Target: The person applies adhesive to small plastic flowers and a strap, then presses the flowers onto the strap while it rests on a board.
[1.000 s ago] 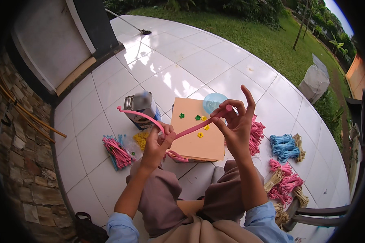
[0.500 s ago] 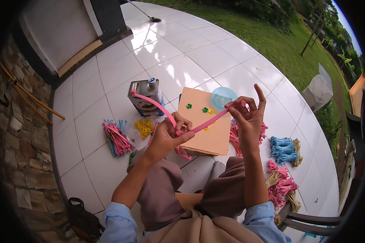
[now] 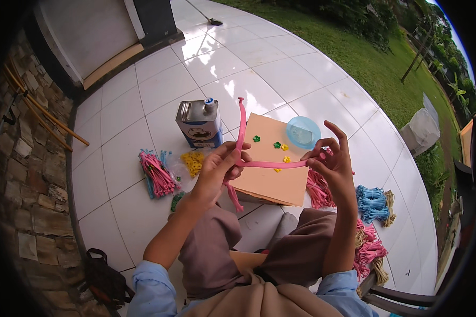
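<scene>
A pink flip-flop strap [image 3: 272, 165] with knobbed ends is held above a cardboard box. My left hand [image 3: 217, 170] is closed on its middle, thumb and finger pinching where the two arms meet; one arm stands up toward the can. My right hand [image 3: 334, 165] pinches the other arm near its knob, with a finger raised. Another pink piece [image 3: 232, 196] hangs below my left hand; I cannot tell whether it is a separate strap. On the peach-coloured box top [image 3: 264, 182] lie a few green flower pieces [image 3: 256, 138] and yellow flower pieces [image 3: 286, 159].
A blue translucent dish [image 3: 303, 132] sits at the box's far right corner. Behind it on the left stands a metal can [image 3: 200, 124]. Bundled pink straps [image 3: 156, 174], a bag of yellow flowers [image 3: 193, 162] and blue bundles [image 3: 372, 203] lie around. A chair [image 3: 402, 293] is near right.
The held strap has turned: its left arm now points up, and the stretch between my hands lies nearly level. My right hand has lowered slightly. The view has shifted a little.
</scene>
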Available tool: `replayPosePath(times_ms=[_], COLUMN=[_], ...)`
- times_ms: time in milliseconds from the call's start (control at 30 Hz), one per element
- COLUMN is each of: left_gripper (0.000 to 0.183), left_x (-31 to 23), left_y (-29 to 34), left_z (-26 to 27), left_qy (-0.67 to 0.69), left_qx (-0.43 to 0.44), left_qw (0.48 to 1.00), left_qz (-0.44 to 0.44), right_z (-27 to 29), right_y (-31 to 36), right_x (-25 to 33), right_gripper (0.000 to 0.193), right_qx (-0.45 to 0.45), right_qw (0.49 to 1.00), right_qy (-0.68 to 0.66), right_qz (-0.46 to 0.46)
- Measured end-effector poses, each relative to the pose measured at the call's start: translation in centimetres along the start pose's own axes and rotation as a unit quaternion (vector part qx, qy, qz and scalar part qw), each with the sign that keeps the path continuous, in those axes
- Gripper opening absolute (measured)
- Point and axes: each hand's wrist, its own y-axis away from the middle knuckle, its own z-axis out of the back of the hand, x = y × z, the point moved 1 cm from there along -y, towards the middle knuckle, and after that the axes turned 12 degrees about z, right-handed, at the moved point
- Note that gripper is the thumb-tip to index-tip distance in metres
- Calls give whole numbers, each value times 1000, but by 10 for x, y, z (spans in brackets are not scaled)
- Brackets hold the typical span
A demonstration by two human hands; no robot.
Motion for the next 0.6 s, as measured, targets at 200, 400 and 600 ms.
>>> replayPosePath(times_ms=[200,400,600], left_gripper=[27,24,23], left_x=[7,9,7], left_y=[-2,-4,-5], left_z=[-16,-19,-25], left_qy=[-164,-173,-93], left_qx=[50,84,81], left_qw=[984,975,977], left_qz=[42,111,175], right_z=[4,-4,2], right_y=[-5,-5,-3], right_x=[-5,2,3], right_gripper=[71,68,67], right_qx=[-95,-104,-108], right_qw=[993,985,987], right_qy=[-56,-98,-65], right_qz=[42,98,97])
